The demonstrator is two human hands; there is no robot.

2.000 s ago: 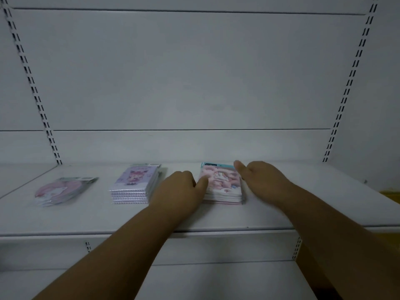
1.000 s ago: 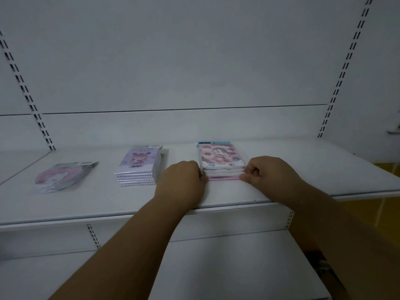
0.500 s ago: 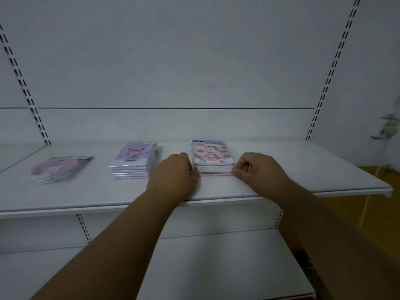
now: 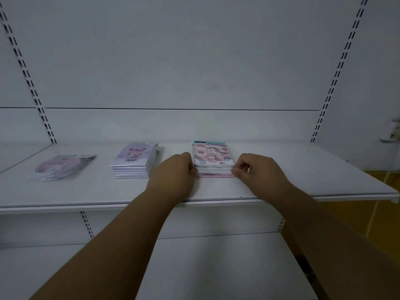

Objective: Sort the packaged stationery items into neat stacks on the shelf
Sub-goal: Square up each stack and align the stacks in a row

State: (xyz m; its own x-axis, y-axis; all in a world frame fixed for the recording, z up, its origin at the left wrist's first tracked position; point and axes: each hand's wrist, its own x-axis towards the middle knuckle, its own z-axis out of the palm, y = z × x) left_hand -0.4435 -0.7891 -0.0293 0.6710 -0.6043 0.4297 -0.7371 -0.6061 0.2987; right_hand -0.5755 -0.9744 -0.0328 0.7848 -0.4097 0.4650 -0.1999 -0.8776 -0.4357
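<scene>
From my head camera, my left hand and right hand press, fingers curled, against either side of the pink stack of packaged notebooks (neither hand wraps it) near the middle of the white shelf. The purple stack sits just left; pink round packets lie farther left.
</scene>
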